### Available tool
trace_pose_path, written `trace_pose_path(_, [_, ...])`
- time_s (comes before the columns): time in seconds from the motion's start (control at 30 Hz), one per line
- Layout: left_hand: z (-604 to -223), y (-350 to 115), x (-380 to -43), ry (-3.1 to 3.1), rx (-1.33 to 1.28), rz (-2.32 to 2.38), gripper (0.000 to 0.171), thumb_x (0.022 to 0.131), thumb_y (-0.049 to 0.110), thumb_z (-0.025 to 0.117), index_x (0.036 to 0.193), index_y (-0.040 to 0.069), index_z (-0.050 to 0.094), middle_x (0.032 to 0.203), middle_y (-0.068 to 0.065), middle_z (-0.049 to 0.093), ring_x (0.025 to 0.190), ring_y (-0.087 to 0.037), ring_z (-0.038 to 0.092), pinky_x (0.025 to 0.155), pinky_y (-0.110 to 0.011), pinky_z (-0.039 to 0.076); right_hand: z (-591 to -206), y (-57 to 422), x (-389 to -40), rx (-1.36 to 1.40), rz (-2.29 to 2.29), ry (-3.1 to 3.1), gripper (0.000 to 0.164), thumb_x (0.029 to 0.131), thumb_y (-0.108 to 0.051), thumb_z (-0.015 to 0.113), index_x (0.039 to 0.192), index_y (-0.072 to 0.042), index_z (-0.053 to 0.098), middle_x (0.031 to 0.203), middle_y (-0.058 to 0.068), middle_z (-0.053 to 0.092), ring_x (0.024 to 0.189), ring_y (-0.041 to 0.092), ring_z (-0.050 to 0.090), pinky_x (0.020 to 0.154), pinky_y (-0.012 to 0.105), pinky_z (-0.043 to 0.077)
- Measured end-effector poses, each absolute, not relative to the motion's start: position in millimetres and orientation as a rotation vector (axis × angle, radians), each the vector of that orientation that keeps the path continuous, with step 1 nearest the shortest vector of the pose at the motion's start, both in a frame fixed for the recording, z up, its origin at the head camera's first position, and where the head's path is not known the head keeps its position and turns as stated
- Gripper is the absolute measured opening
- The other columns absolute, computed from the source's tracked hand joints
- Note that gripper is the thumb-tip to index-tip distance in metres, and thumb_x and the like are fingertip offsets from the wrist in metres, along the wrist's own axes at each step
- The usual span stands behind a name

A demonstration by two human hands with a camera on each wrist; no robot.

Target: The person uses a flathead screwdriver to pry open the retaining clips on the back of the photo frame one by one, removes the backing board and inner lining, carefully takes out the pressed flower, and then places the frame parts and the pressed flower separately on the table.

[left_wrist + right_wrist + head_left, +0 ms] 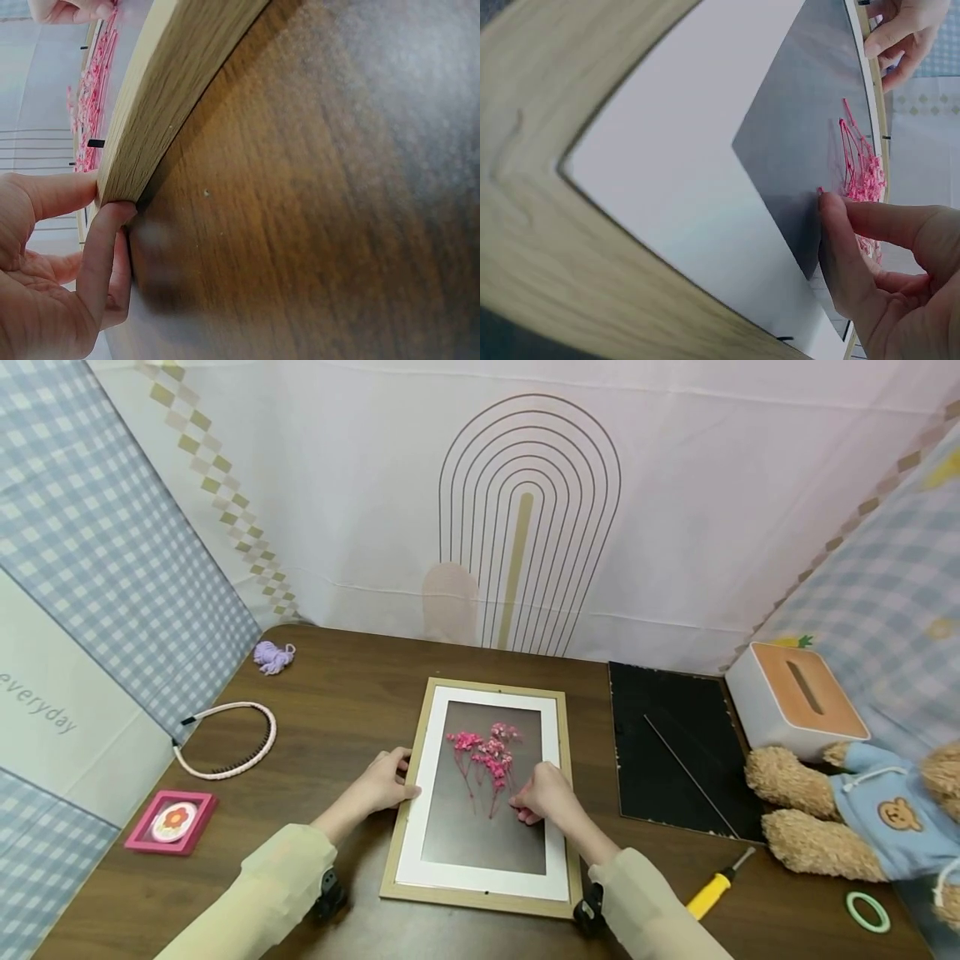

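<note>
Pinching a pink stem (820, 190): right hand (546, 792), clear only from right wrist view. Left hand (385, 781) grips frame (480, 903). Right sleeve (647, 893) partly covers screwdriver (710, 893).

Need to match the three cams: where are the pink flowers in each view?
Head: pink flowers just below centre, within the frame's border.
Left wrist: pink flowers at upper left, seen past the frame's near side.
Right wrist: pink flowers right of centre, partly behind the right hand.
Shared landmark: the light wooden frame.
</note>
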State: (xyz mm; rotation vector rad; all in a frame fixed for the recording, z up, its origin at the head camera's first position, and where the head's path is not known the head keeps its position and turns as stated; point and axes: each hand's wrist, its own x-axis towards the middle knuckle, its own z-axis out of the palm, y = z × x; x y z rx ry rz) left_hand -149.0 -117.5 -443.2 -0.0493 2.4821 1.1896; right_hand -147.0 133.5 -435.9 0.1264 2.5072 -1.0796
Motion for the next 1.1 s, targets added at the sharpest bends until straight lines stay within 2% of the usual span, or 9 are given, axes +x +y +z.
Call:
trace_pose_path(0.2, [-445.3,-116.9,-149.8,2.477,-0.055,1.195,0.060,0.078,0.000,0.067,0.132,-0.006,0.041,0.117,-0.025,0.045,0.095,-0.030,0.060,0.061,-0.029,0.057,-438.1,149.3,-148.5,0.209,-1.309,2.252,0.011,0.083,0.000,0.065,0.078,0.010,0.067,0.056,0.004,0.064,0.047,0.005,0.058,0.051,0.022,0.055])
trace_pose_path(0.4, [-445.1,-118.4,-149.2,2.466,-0.079,1.212,0.060,0.078,-0.001,0.067,0.132,-0.005,0.041,0.117,-0.024,0.044,0.097,-0.030,0.060,0.061,-0.030,0.058,-439.6,182.3,-148.2,0.152,-1.619,1.870,0.018,0.086,0.003,0.060,0.098,0.015,0.056,0.071,0.004,0.067,0.067,0.009,0.067,0.067,0.024,0.058])
trace_pose_path(0.63, [-444.3,-118.5,-148.5,2.461,-0.072,1.218,0.059,0.078,-0.001,0.067,0.131,-0.005,0.041,0.116,-0.024,0.044,0.096,-0.029,0.059,0.060,-0.030,0.057,-440.1,226.6,-143.2,0.065,-1.774,1.668,0.015,0.088,0.005,0.056,0.101,0.009,0.049,0.080,0.003,0.067,0.078,0.011,0.068,0.076,0.026,0.057])
trace_pose_path(0.8, [-442.9,-117.8,-149.3,2.460,-0.066,1.218,0.060,0.078,-0.001,0.068,0.131,-0.005,0.041,0.115,-0.024,0.045,0.095,-0.028,0.058,0.060,-0.030,0.057,-438.4,268.7,-129.1,0.000,-1.741,1.662,0.031,0.089,0.002,0.055,0.114,0.017,0.045,0.087,0.002,0.067,0.084,0.011,0.067,0.079,0.025,0.056])
trace_pose_path(0.9, [-442.4,-118.1,-150.1,2.463,-0.069,1.218,0.059,0.078,-0.001,0.068,0.131,-0.005,0.041,0.115,-0.023,0.045,0.095,-0.028,0.058,0.060,-0.030,0.057,-436.6,290.3,-116.0,0.022,-1.686,1.648,0.030,0.088,0.003,0.055,0.113,0.018,0.050,0.089,0.002,0.065,0.085,0.011,0.067,0.080,0.025,0.056])
trace_pose_path(1.0, [-442.8,-118.4,-150.8,2.467,-0.059,1.207,0.059,0.078,0.000,0.068,0.131,-0.005,0.041,0.115,-0.023,0.045,0.096,-0.029,0.058,0.060,-0.029,0.057,-437.0,309.6,-100.8,0.103,-1.655,1.618,0.017,0.086,0.006,0.056,0.102,0.011,0.057,0.088,0.004,0.064,0.084,0.012,0.067,0.080,0.026,0.056])
trace_pose_path(1.1, [-443.2,-118.6,-151.4,2.464,-0.052,1.204,0.058,0.079,0.000,0.067,0.131,-0.005,0.041,0.115,-0.023,0.045,0.095,-0.029,0.058,0.060,-0.029,0.057,-438.5,327.5,-87.7,0.212,-1.621,1.587,0.013,0.086,0.007,0.056,0.098,0.008,0.061,0.086,0.005,0.065,0.083,0.012,0.067,0.079,0.025,0.056])
